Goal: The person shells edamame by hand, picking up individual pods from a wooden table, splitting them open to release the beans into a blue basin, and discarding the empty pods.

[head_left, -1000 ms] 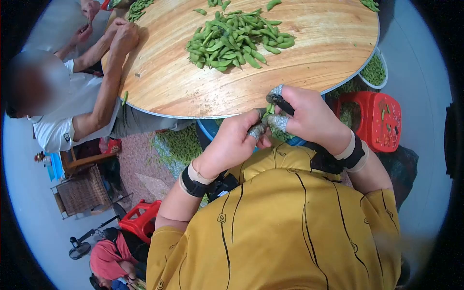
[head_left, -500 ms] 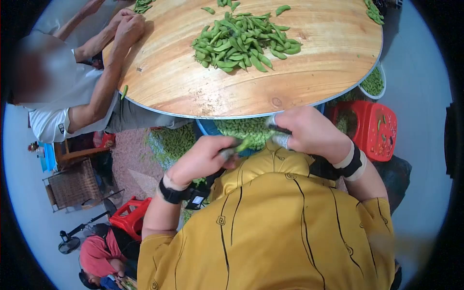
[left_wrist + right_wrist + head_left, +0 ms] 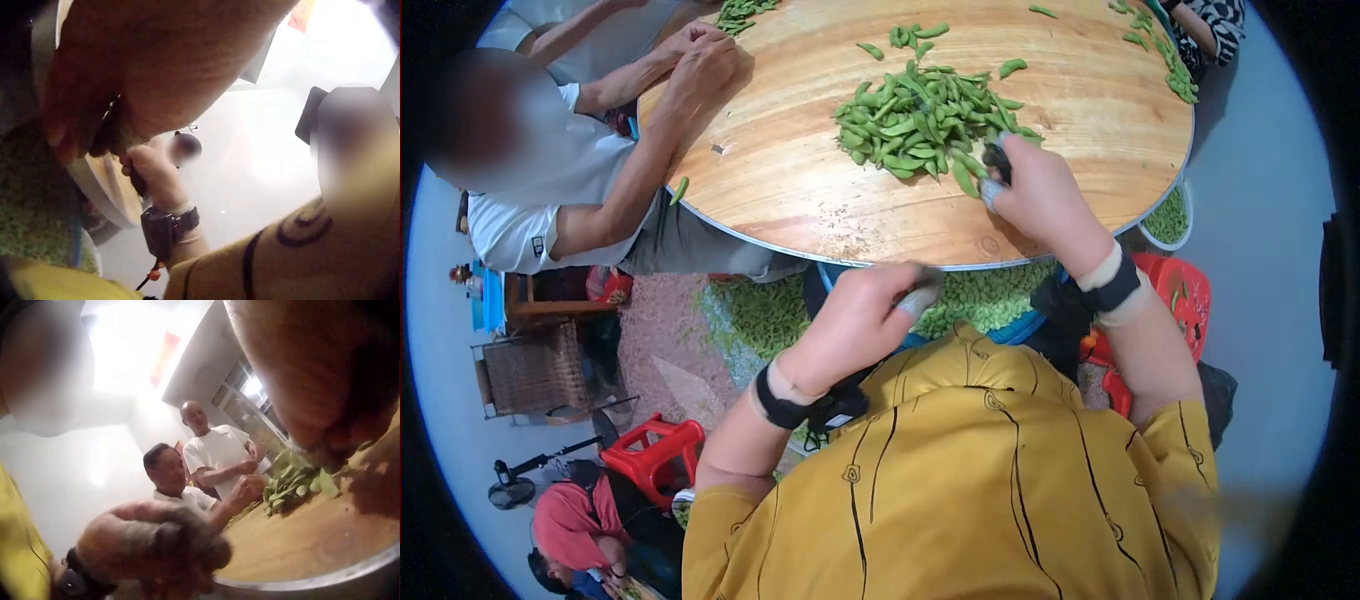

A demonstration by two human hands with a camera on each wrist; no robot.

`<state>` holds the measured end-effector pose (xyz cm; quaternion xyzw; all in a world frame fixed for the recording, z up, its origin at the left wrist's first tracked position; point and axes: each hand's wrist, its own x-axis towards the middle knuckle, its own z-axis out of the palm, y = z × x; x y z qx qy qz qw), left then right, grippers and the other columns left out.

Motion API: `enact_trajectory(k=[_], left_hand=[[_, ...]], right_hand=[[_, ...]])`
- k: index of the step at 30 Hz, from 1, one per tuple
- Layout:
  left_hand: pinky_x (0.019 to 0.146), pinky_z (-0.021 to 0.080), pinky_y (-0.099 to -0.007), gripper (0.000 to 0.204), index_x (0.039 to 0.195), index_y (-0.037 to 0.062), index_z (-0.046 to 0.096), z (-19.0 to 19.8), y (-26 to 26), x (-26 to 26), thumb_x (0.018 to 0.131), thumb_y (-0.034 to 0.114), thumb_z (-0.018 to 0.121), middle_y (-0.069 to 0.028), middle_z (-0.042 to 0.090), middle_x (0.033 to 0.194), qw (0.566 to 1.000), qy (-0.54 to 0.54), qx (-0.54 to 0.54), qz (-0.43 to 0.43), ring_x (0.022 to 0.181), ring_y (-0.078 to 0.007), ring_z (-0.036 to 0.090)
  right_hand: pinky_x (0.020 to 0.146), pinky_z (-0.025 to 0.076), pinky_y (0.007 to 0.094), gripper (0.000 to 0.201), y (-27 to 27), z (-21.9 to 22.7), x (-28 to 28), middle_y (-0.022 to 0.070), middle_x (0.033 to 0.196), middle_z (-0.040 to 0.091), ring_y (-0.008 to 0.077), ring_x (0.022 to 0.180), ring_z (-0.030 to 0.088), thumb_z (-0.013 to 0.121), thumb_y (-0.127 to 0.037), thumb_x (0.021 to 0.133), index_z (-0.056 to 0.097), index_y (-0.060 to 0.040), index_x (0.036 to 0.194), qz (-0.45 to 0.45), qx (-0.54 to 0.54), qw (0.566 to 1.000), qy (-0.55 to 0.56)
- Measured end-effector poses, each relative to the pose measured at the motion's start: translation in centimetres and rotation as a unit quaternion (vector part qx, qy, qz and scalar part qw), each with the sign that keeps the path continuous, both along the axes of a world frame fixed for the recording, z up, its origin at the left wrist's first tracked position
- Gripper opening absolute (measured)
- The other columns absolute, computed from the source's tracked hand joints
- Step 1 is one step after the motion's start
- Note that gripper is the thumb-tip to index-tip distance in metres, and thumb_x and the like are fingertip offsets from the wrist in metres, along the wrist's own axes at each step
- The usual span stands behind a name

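A heap of green soybean pods (image 3: 920, 120) lies on the round wooden table (image 3: 800, 190). My right hand (image 3: 1045, 200), with silvery wrapping on its thumb, pinches a pod (image 3: 965, 180) at the heap's near edge; a dark patch shows between its fingertips. My left hand (image 3: 860, 320) is loosely curled over the blue basin (image 3: 1020, 328) of shelled beans (image 3: 980, 300), beside the table rim. Its thumb wears a grey wrapping and its index fingertip looks dark. Nothing green shows in that hand, and its curled fingers (image 3: 169, 544) appear in the right wrist view.
A person in a white shirt (image 3: 520, 230) sits at the left with hands on the table. Pods lie heaped on the floor (image 3: 760, 315). A red stool (image 3: 1180, 300) and a white basin (image 3: 1170, 220) of beans stand at the right. Another person in red (image 3: 575, 520) sits behind.
Both hands worked together on a pod above the basin, then parted. My right hand has moved forward over the table to the heap. The pod at my left fingers is gone from view.
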<state>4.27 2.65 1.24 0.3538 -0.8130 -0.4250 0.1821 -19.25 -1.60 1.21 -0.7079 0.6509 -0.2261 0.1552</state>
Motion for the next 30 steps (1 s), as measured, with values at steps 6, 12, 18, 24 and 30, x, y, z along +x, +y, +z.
enact_trajectory(k=[6,12,18,24,30], left_hand=[[0.061,0.051,-0.0254,0.026,0.109,-0.0028,0.057,-0.5,-1.7,-6.4,0.094,0.015,0.045,-0.0073,0.064,0.088,0.896,0.202,0.381,0.109,0.071,-0.0142,0.062],[0.056,0.048,-0.0233,0.021,0.105,0.0002,0.057,-1.7,-2.4,-7.0,0.093,0.011,0.043,-0.0053,0.063,0.084,0.873,0.250,0.394,0.139,0.065,-0.0104,0.058],[0.050,0.036,-0.0185,0.021,0.104,0.0033,0.058,-1.0,-1.6,-6.6,0.092,0.008,0.042,0.0006,0.062,0.081,0.893,0.219,0.372,0.128,0.057,-0.0049,0.045],[0.052,0.035,-0.0199,0.020,0.100,0.0030,0.059,-1.4,-1.4,-6.7,0.089,0.004,0.042,0.0036,0.060,0.080,0.935,0.174,0.299,0.074,0.060,-0.0040,0.043],[0.059,0.047,-0.0375,0.006,0.084,0.0009,0.058,-1.8,-0.8,-7.2,0.078,0.000,0.056,-0.0169,0.058,0.072,0.967,0.046,-0.212,0.130,0.070,-0.0315,0.060]], right_hand=[[0.063,0.049,0.0417,0.023,5.3,0.8,0.1,0.0202,0.075,0.062,0.0387,0.070,0.062,0.066,-0.012,0.073,0.055,-0.0002,0.090,-0.024,-0.004,0.986,-0.165],[0.067,0.049,0.0383,0.031,6.6,0.5,0.0,0.0208,0.083,0.063,0.0356,0.078,0.064,0.062,-0.009,0.077,0.053,0.0013,0.104,0.028,-0.001,0.981,-0.194],[0.069,0.048,0.0349,0.026,6.4,2.1,-0.4,0.0176,0.081,0.063,0.0282,0.076,0.063,0.049,-0.003,0.082,0.052,0.0020,0.108,0.063,0.118,0.939,-0.316],[0.068,0.047,0.0298,0.028,6.7,1.5,-0.8,0.0094,0.080,0.063,0.0174,0.074,0.061,0.043,0.001,0.082,0.053,0.0015,0.109,0.069,0.158,0.909,-0.378],[0.064,0.047,0.0274,0.034,6.6,1.4,-0.3,0.0056,0.078,0.061,0.0133,0.069,0.058,0.042,0.002,0.082,0.053,-0.0004,0.113,0.050,0.145,0.896,-0.418]])
